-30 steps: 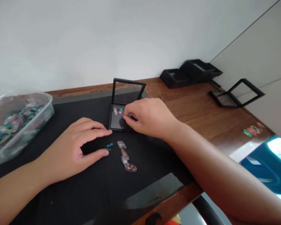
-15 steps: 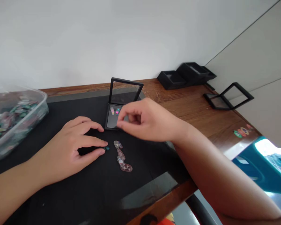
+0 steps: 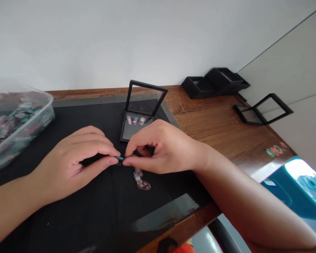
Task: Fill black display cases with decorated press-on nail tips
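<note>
My left hand point(image 3: 76, 160) and my right hand point(image 3: 160, 147) meet over the black mat point(image 3: 68, 211), both pinching a small teal nail piece point(image 3: 119, 160) between their fingertips. Just behind them stands a small black display case point(image 3: 139, 117) with its clear lid raised; three small pieces point(image 3: 135, 121) lie in a row on its grey pad. A short string of clear pinkish pieces point(image 3: 141, 181) lies on the mat below my right hand, partly hidden by it.
A clear plastic tub point(image 3: 15, 123) with several coloured pieces stands at the left. Black trays point(image 3: 213, 84) are stacked at the back right of the wooden table point(image 3: 221, 130), with an empty black frame point(image 3: 263, 109) beside them. Small stickers point(image 3: 275, 150) lie near the right edge.
My right hand left the case and came down to my left hand's fingertips. Both now pinch the teal piece. A third piece now lies in the case.
</note>
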Available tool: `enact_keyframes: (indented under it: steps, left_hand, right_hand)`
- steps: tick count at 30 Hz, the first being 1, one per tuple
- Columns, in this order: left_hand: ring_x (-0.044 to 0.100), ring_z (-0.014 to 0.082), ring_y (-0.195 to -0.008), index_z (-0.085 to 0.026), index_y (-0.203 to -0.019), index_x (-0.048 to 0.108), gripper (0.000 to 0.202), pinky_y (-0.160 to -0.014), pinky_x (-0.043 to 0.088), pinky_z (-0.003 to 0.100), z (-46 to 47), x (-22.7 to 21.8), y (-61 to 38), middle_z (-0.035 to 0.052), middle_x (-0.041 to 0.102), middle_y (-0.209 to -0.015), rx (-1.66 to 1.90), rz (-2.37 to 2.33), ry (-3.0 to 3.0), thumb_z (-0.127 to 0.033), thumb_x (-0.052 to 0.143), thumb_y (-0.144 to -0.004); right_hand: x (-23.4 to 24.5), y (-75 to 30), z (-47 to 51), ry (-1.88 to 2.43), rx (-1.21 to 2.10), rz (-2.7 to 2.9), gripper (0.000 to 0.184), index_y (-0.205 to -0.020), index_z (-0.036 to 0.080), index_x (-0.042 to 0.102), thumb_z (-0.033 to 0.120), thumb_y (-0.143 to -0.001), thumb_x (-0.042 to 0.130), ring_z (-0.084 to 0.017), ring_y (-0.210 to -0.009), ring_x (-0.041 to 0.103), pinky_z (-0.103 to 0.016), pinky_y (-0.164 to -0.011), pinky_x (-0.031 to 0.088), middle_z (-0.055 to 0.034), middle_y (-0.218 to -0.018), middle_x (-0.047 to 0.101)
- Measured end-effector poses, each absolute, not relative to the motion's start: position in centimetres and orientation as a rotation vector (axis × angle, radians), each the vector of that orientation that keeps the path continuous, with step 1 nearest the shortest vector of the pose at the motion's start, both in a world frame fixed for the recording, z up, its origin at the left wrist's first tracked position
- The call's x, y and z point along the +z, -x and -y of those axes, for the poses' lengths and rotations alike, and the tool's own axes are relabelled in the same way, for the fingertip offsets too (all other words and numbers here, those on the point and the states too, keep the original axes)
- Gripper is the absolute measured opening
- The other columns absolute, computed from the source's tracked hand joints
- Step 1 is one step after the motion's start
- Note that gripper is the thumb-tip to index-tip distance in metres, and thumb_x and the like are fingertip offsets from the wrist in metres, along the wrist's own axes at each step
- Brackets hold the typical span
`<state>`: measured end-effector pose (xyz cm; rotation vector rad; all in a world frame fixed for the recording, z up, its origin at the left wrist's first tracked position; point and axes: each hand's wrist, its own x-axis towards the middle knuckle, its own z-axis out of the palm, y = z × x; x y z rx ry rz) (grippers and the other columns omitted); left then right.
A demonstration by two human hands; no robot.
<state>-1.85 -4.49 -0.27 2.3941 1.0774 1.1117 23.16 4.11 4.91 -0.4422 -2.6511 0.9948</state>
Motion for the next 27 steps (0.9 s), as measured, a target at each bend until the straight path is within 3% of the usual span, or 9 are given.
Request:
enact_keyframes:
  steps: [6, 10, 14, 18, 21, 27]
  left_hand:
    - [0.074, 0.0069, -0.091, -0.035, -0.103, 0.081, 0.014, -0.082, 0.06, 0.016, 4.6, -0.7, 2.1, -0.0112, 0.083, -0.095, 1.008, -1.032, -2.135, -0.023, 0.074, -0.104]
    - [0.075, 0.0084, -0.075, -0.039, -0.094, 0.086, 0.014, -0.067, 0.059, 0.017, 4.8, -0.4, 1.9, -0.0084, 0.08, -0.085, 1.017, -1.12, -1.895, -0.029, 0.077, -0.098]
    - [0.067, 0.0133, -0.057, -0.036, -0.077, 0.087, 0.019, -0.048, 0.05, 0.021, 5.2, 0.6, 1.2, -0.0029, 0.072, -0.066, 0.987, -1.234, -1.615, -0.035, 0.076, -0.092]
    - [0.06, 0.0121, -0.052, -0.038, -0.069, 0.086, 0.022, -0.046, 0.047, 0.02, 5.1, 1.6, 0.5, -0.003, 0.07, -0.058, 1.0, -1.165, -1.487, -0.031, 0.076, -0.086]
    - [0.057, 0.0102, -0.05, -0.038, -0.064, 0.085, 0.025, -0.046, 0.044, 0.017, 4.8, 1.8, 0.4, -0.0032, 0.068, -0.054, 1.028, -1.153, -1.471, -0.026, 0.074, -0.083]
    - [0.057, 0.0099, -0.053, -0.038, -0.067, 0.086, 0.024, -0.047, 0.044, 0.017, 4.7, 1.5, 0.7, -0.0032, 0.068, -0.058, 1.013, -1.132, -1.454, -0.026, 0.075, -0.085]
  right_hand:
    - [4.5, -23.3, -4.1, 0.306, 0.913, 2.571, 0.009, -0.1, 0.014, 0.084, 0.02, -0.102, 0.077, -0.008, -0.068, 0.063, -0.024, -0.068, 0.044, 0.0001, -0.081, 0.081]
    - [4.3, -23.1, -4.0, 0.219, 0.877, 2.528, 0.014, -0.114, 0.01, 0.082, 0.015, -0.102, 0.079, -0.007, -0.074, 0.066, -0.022, -0.073, 0.05, -0.0021, -0.094, 0.083]
    - [3.6, -22.6, -3.8, 0.155, 0.8, 2.489, 0.022, -0.124, 0.01, 0.078, 0.022, -0.106, 0.077, -0.007, -0.087, 0.071, -0.02, -0.081, 0.055, -0.0018, -0.099, 0.079]
    - [3.0, -22.2, -3.4, 0.155, 0.644, 2.374, 0.021, -0.115, 0.01, 0.079, 0.028, -0.105, 0.079, -0.004, -0.083, 0.07, -0.016, -0.079, 0.055, 0.0008, -0.092, 0.075]
    - [2.8, -22.0, -3.1, 0.147, 0.585, 2.271, 0.02, -0.109, 0.009, 0.08, 0.024, -0.098, 0.087, -0.003, -0.076, 0.069, -0.015, -0.076, 0.056, 0.0025, -0.087, 0.076]
    - [3.0, -22.0, -2.9, 0.196, 0.571, 2.305, 0.015, -0.108, 0.011, 0.081, 0.019, -0.097, 0.087, -0.003, -0.07, 0.068, -0.015, -0.073, 0.056, 0.0027, -0.086, 0.079]
